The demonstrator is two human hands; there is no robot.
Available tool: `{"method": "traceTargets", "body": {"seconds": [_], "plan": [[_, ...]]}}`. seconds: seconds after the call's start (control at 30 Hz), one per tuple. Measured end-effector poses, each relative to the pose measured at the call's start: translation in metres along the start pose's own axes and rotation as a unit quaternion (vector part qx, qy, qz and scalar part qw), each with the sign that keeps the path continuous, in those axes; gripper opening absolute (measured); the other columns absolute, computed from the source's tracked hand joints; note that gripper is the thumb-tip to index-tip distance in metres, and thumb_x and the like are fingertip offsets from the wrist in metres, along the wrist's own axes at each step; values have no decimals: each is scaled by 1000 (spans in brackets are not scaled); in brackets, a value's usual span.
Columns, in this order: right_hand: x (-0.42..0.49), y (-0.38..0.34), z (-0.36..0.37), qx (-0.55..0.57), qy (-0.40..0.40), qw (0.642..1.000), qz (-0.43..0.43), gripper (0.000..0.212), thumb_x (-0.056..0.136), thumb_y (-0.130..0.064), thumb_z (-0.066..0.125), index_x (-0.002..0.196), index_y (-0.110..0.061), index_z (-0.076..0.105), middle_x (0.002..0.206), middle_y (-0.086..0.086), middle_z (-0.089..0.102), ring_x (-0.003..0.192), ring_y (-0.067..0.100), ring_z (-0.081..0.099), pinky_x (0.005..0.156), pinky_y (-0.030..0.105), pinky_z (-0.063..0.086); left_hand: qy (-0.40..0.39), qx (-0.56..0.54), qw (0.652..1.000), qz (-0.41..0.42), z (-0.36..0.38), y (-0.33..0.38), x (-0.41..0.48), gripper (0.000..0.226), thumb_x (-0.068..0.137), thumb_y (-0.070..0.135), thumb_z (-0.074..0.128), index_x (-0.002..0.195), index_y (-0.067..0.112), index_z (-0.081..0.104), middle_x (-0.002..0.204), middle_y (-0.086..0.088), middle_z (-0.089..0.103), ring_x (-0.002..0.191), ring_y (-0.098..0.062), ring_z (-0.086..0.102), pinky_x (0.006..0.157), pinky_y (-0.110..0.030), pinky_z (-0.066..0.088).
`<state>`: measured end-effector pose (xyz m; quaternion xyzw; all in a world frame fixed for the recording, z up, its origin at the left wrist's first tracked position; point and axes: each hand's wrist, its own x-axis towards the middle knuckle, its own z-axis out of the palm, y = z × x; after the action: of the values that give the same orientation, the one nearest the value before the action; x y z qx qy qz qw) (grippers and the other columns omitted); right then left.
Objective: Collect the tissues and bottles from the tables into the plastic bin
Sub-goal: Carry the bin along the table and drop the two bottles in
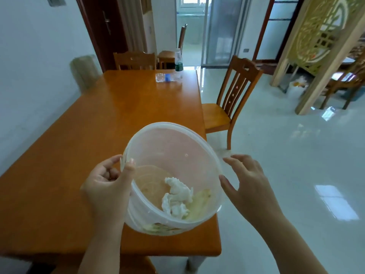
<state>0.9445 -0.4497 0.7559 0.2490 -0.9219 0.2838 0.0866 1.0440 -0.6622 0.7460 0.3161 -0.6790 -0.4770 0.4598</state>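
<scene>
My left hand (107, 186) grips the left rim of a translucent plastic bin (177, 147), held tilted above the near right corner of the orange wooden table (88, 125). Crumpled white tissues (176, 197) lie in the bin's bottom. My right hand (246, 182) hovers open just off the bin's right side, apart from the rim. At the table's far end a clear bottle with a blue label (166, 77) lies on its side. An upright bottle with a green label (178, 60) stands behind it at the far edge.
Wooden chairs stand at the table's far end (135, 60) and right side (231, 99). A glossy white tiled floor (296, 155) spreads to the right. A carved wooden screen (324, 42) and a second table area stand at the far right. A white wall runs along the left.
</scene>
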Motion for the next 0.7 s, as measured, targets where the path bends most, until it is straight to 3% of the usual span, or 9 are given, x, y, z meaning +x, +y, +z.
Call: {"method": "traceTargets", "body": {"seconds": [0.43, 0.7], "plan": [[60, 232, -99, -68, 13, 997, 45, 43, 78, -25, 66, 117, -10, 56, 119, 13, 58, 113, 31, 51, 96, 46, 39, -57, -26, 998, 24, 229, 50, -75, 12, 67, 46, 66, 77, 41, 63, 51, 16, 61, 39, -6, 54, 39, -19, 48], [110, 310, -119, -58, 36, 995, 66, 43, 78, -23, 66, 117, -8, 56, 119, 16, 58, 112, 33, 52, 97, 48, 39, -85, -24, 996, 2, 330, 58, -79, 12, 65, 45, 68, 75, 39, 65, 49, 15, 61, 40, -7, 53, 52, -35, 52]]}}
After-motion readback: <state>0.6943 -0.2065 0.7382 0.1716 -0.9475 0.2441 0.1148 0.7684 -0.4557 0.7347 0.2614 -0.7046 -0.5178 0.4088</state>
